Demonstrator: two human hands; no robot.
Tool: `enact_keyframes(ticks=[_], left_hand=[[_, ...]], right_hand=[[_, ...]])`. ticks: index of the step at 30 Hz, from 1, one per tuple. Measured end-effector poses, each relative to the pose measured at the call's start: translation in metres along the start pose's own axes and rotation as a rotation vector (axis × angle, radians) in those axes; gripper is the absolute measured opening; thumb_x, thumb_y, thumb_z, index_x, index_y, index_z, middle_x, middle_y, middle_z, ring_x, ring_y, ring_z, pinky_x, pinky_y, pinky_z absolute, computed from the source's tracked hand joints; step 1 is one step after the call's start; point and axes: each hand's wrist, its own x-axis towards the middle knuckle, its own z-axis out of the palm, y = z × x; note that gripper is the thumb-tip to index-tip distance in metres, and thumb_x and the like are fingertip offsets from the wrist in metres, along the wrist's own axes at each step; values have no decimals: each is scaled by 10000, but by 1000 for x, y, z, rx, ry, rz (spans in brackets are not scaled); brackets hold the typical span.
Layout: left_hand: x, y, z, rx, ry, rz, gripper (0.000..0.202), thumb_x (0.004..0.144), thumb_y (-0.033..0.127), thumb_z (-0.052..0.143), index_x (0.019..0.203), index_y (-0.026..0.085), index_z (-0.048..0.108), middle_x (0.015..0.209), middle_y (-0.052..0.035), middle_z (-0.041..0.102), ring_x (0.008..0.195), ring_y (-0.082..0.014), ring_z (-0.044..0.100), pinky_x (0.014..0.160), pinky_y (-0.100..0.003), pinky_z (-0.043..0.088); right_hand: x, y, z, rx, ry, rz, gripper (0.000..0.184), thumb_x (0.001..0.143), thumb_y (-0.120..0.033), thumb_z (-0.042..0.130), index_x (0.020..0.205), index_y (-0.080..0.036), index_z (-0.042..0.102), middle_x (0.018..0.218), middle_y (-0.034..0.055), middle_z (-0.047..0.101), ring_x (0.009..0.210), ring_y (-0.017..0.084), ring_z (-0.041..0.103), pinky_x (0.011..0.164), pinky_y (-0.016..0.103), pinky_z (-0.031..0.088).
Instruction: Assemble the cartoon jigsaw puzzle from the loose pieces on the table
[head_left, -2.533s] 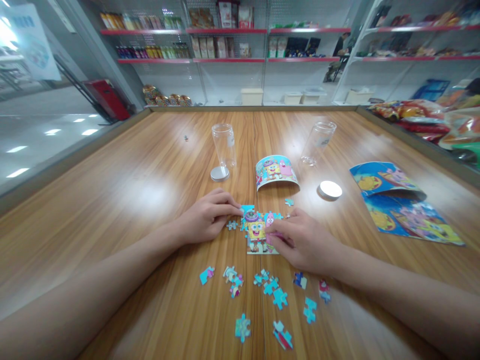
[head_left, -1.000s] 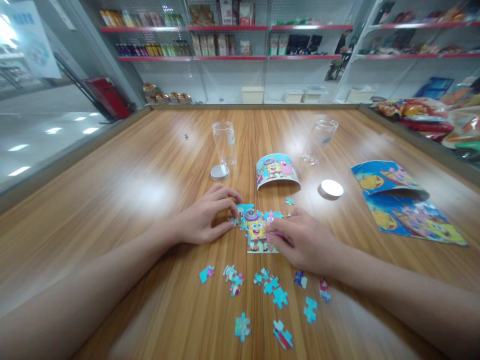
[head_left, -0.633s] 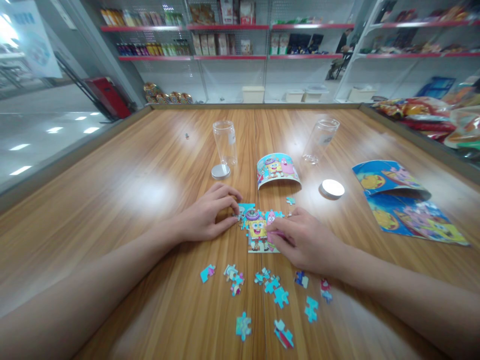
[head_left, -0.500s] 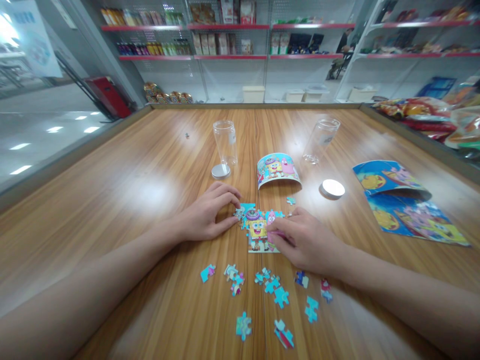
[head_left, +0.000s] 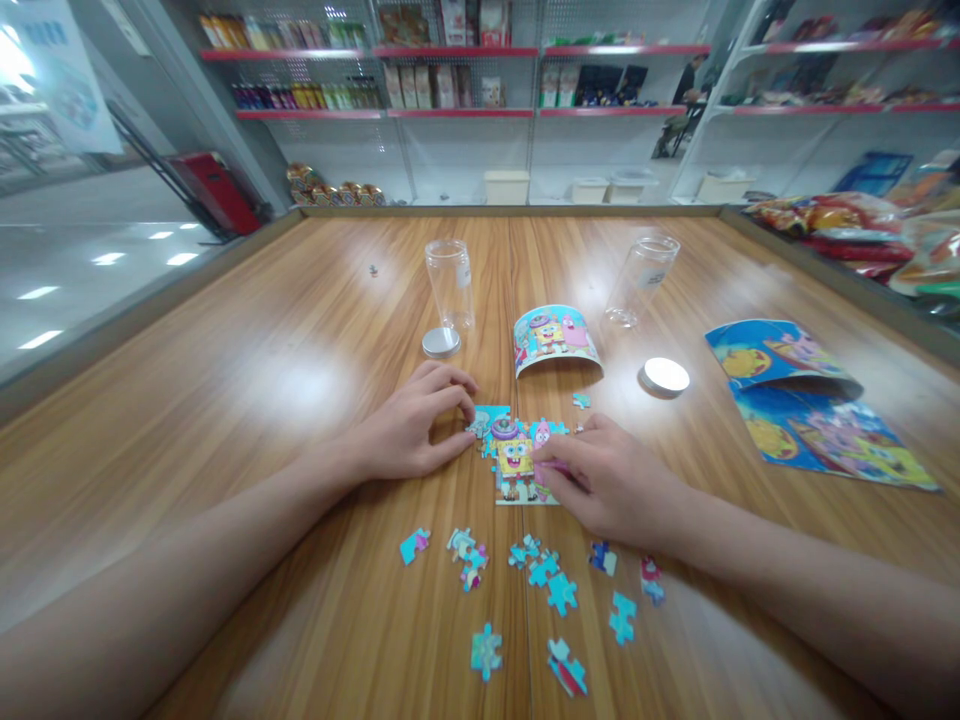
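Observation:
A partly joined jigsaw puzzle (head_left: 515, 457) with a yellow square cartoon figure and a pink one lies flat on the table in front of me. At its upper left edge rests my left hand (head_left: 420, 422), thumb and forefinger curved and apart, their tips by the puzzle's border. My right hand (head_left: 604, 475) covers the right side, thumb and forefinger closed together on the pink part of the puzzle. Just beyond it lies a loose blue piece (head_left: 581, 401). Several more puzzle pieces (head_left: 562, 593) are scattered nearer to me, some touching or overlapping.
Behind the puzzle stands a curved picture card (head_left: 557, 340). Two clear jars (head_left: 450, 285) stand farther back, with a silver lid (head_left: 441, 342) and a white-looking lid (head_left: 665, 376) nearby. Blue picture sheets (head_left: 832, 430) lie at right. Snack bags (head_left: 847, 230) and shelves (head_left: 457, 112) lie beyond the table.
My left hand has shifted very slightly left, its fingertips drawing back a little from the puzzle's edge. The right hand stays in place.

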Motion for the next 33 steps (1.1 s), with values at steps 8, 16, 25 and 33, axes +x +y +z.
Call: enact_keyframes(ticks=[8, 16, 25, 33], left_hand=[[-1, 0, -3, -35, -13, 25, 204, 848, 272, 651, 1026, 182, 607, 1206, -107, 566, 1159, -254, 510, 1050, -442, 422], [0, 2, -5, -43, -24, 58, 406, 841, 231, 637, 1238, 193, 564, 1252, -114, 533, 1194, -260, 489, 1067, -449, 416], [-3, -1, -2, 1, -18, 45, 208, 862, 221, 628, 1066, 207, 666, 1286, -100, 499, 1197, -250, 483, 1046, -436, 430], [-1, 0, -2, -3, -2, 5, 267, 858, 251, 645, 1116, 190, 623, 1262, -105, 522, 1215, -250, 482, 1064, -438, 426]], right_hand=[[-1, 0, 0, -1, -8, 5, 176, 981, -264, 483, 932, -174, 626, 684, -14, 624, 657, 147, 585, 773, 325, 309], [1, -2, -1, -9, -2, -3, 166, 970, -239, 492, 892, -169, 622, 657, -21, 607, 633, 140, 571, 760, 324, 302], [-1, 1, 0, -12, -6, -4, 181, 984, -263, 477, 916, -171, 618, 687, -14, 626, 661, 152, 594, 770, 327, 310], [0, 0, 0, -6, -11, -1, 183, 988, -262, 472, 917, -168, 612, 690, -13, 624, 664, 148, 597, 775, 325, 310]])
